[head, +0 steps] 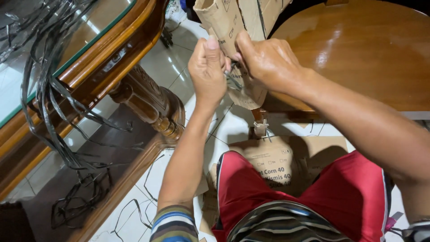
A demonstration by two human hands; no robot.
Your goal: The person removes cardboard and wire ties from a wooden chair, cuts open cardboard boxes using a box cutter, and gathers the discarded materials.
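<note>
Cardboard (233, 27) was gripped by closed fingers of the left hand (207, 67) and right hand (268, 58), above a wooden table (358, 58).

The floor (179, 67) is laid with glossy white tiles that catch soft reflections of light. On the left stands a dark wooden table with a glass top (96, 20) set into a thick rounded frame, carried by a carved, turned leg (150, 101) on a long wooden foot rail (121, 188). Black plastic strips (45, 103) hang over its edge and trail onto the floor in loose tangles. On the right a polished brown wooden tabletop (367, 54) shows a bright glare patch.
</note>
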